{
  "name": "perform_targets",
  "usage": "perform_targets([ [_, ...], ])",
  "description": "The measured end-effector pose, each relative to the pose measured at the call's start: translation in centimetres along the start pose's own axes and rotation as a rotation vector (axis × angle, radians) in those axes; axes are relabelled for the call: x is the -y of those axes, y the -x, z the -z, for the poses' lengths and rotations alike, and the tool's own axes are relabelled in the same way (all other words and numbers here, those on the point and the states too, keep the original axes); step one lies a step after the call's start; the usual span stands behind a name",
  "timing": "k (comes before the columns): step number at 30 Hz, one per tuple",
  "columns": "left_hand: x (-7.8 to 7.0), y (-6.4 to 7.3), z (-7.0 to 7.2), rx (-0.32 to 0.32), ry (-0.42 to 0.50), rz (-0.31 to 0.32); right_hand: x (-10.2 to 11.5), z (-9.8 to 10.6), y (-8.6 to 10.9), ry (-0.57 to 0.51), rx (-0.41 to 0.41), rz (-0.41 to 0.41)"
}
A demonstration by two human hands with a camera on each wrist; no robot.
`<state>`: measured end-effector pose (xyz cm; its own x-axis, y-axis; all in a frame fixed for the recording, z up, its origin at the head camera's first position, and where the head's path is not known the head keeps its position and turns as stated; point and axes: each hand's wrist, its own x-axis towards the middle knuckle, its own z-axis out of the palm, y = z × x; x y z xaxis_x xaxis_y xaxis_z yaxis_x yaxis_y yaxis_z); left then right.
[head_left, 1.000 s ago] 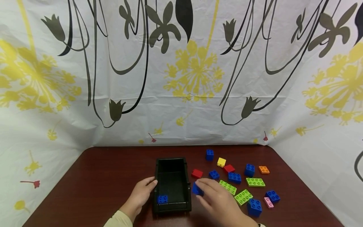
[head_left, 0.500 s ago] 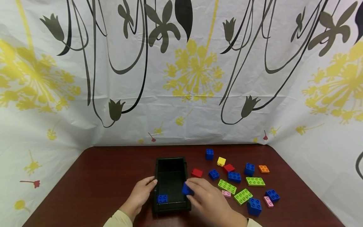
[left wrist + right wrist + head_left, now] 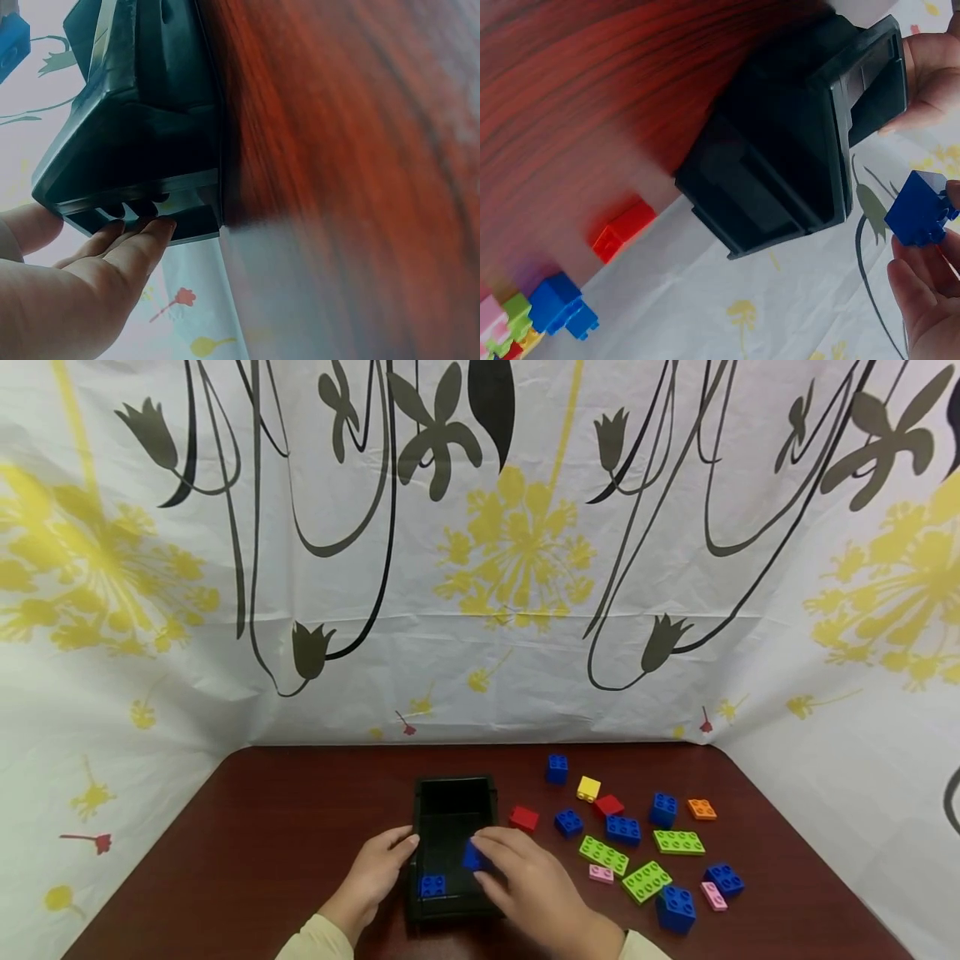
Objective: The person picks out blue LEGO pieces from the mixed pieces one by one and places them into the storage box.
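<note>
A black plastic bin point(image 3: 453, 906) stands on the table with one blue toy brick point(image 3: 432, 885) lying in its near left corner. My left hand point(image 3: 378, 868) holds the bin's left side, thumb at the rim and fingers against the outer wall point(image 3: 150, 142). Over the bin's right half, my right hand point(image 3: 528, 881) pinches another blue toy brick point(image 3: 916, 208) between thumb and fingers. That brick is raised above the rim in the right wrist view; in the head view the fingers partly cover it.
Right of the bin lie several loose toy bricks: a red one point(image 3: 523, 819) closest to it, lime green ones point(image 3: 647, 882), blue ones point(image 3: 676, 909), pink ones point(image 3: 714, 896), a yellow one point(image 3: 588, 789) and an orange one point(image 3: 702, 810). A patterned cloth point(image 3: 480, 693) borders the table.
My right hand has carried the blue brick leftward from beside the bin to above it. A pink brick it covered now shows. The left hand has stayed on the bin.
</note>
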<state>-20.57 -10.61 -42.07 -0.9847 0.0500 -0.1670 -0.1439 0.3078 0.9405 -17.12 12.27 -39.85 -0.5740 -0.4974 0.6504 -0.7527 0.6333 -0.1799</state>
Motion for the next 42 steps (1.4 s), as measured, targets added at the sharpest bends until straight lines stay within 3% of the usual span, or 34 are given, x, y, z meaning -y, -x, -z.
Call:
perform_targets([
  [13,0.0,0.1,-0.1,-0.017,0.001,-0.014,0.8,-1.2,-1.6,-0.002,0.158,-0.061],
  [42,0.2,0.0,0.0,-0.012,-0.004,-0.03,0.3,-4.8,-4.2,0.068,0.331,-0.127],
])
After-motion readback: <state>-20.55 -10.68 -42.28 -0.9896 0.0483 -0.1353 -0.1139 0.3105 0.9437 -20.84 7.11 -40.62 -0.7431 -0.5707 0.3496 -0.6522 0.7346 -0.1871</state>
